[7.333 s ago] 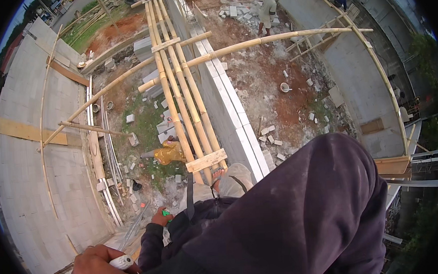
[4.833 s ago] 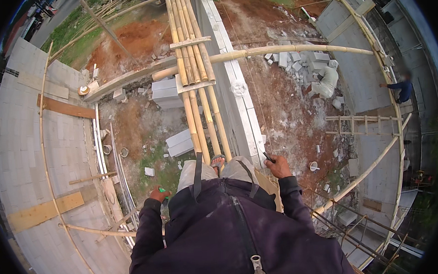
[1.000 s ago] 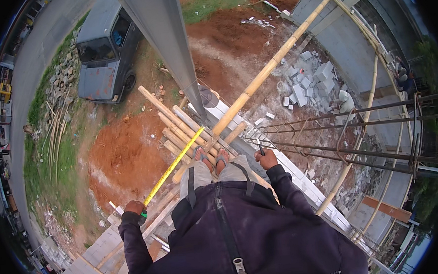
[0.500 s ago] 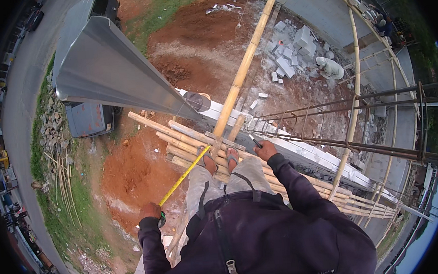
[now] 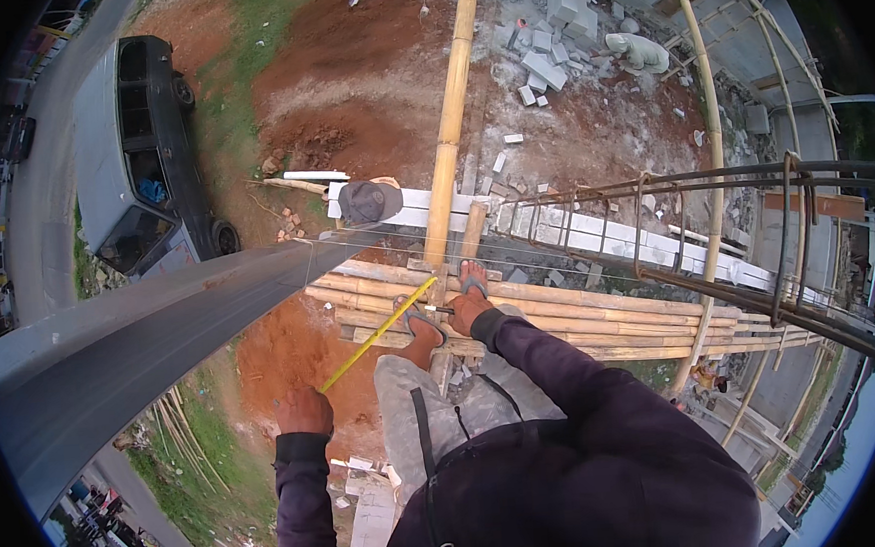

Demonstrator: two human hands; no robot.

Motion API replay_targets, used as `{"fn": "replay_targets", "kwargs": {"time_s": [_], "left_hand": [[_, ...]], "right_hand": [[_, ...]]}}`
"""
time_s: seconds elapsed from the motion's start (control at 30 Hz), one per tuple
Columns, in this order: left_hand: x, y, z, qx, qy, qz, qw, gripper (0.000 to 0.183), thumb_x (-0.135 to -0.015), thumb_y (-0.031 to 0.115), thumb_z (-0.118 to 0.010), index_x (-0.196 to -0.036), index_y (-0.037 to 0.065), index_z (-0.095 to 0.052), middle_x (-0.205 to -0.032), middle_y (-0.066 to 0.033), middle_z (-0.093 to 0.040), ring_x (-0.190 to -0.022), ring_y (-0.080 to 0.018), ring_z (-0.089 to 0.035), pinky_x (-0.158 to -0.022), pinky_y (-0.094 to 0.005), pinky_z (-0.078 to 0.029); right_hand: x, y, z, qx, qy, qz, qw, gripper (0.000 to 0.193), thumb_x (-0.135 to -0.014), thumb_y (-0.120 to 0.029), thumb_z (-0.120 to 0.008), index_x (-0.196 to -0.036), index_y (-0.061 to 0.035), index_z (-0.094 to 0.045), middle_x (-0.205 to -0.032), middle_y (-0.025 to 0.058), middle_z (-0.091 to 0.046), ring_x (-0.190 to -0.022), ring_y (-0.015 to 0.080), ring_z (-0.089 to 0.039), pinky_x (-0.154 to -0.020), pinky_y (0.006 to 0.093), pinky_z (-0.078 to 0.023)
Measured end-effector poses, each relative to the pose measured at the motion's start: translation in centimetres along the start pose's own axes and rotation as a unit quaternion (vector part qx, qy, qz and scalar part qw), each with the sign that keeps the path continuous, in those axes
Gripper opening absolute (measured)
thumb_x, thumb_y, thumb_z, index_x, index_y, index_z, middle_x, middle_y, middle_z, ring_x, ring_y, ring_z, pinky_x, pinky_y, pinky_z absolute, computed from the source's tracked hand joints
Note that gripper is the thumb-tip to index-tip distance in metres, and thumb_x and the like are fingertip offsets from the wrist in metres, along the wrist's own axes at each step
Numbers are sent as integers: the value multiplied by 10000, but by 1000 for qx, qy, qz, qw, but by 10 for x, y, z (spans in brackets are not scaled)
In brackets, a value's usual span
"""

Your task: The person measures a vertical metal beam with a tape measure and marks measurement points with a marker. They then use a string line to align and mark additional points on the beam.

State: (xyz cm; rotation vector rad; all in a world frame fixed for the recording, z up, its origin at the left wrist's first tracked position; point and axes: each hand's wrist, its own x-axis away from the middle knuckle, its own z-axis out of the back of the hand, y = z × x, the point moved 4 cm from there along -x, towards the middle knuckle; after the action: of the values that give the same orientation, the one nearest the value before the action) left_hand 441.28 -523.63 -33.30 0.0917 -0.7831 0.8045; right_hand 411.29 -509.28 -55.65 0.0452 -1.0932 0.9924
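Note:
My left hand (image 5: 304, 412) is closed at the lower left, its grip on a tape measure whose case is mostly hidden by the fingers. The yellow blade (image 5: 376, 334) runs out from it, up and right, with its free end above my sandalled feet. Closed around a dark marker (image 5: 438, 309) with a pale tip, my right hand (image 5: 470, 312) is just below and right of the blade's end. Beneath my feet lie lashed bamboo poles (image 5: 600, 314) forming a platform. A long grey metal profile (image 5: 190, 314) rises close to my left hand, beyond the blade.
An upright bamboo pole (image 5: 449, 132) stands ahead. A dark cap (image 5: 369, 201) rests on the white block wall (image 5: 606, 238). A rebar cage (image 5: 643, 196) juts in from the right. Far below are broken blocks (image 5: 549, 51), a crouching person (image 5: 636, 53) and a parked van (image 5: 140, 161).
My right hand has moved left with the marker, close to the blade's end. The view has turned, so the metal profile now slopes down to the left. The left hand keeps the tape measure extended.

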Motion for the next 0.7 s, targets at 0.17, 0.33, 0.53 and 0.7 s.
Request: {"fn": "replay_targets", "kwargs": {"time_s": [0.17, 0.33, 0.53, 0.7], "left_hand": [[-79, 4, -54, 44, -31, 61, 997, 177, -843, 189, -610, -751, 92, -725, -805, -141, -713, -756, -321, -714, -645, -440, -556], [-163, 18, -161, 45, -145, 139, 979, 198, -797, 238, -689, -876, 64, -742, -872, -163, -715, -887, -330, -712, -753, -418, -562], [-203, -21, -284, 70, -95, 180, 977, 280, -875, 280, -565, -854, 78, -757, -841, -195, -718, -812, -379, -708, -741, -494, -562], [-187, -98, -360, 233, 5, 129, 964, 300, -865, 319, -553, -853, 82, -736, -793, -206, -686, -757, -406, -665, -735, -507, -537]], "right_hand": [[-101, 37, -25, 181, 222, -89, 954, 309, -851, -218, -564, -1055, -65, -738, -1096, 211, -713, -1110, 348, -664, -1057, 477, -370], [-270, 95, -103, 13, -24, -70, 997, 296, -830, -164, -587, -1081, -68, -712, -1120, 244, -684, -1048, 442, -656, -921, 472, -515], [-420, 109, -142, -112, 149, -80, 979, 254, -810, -165, -668, -1035, -48, -679, -1123, 259, -641, -1036, 442, -648, -891, 470, -527], [-541, 68, -146, -10, 224, 114, 968, 311, -864, -207, -638, -1156, -101, -635, -1231, 213, -550, -1016, 363, -659, -841, 482, -541]]}}
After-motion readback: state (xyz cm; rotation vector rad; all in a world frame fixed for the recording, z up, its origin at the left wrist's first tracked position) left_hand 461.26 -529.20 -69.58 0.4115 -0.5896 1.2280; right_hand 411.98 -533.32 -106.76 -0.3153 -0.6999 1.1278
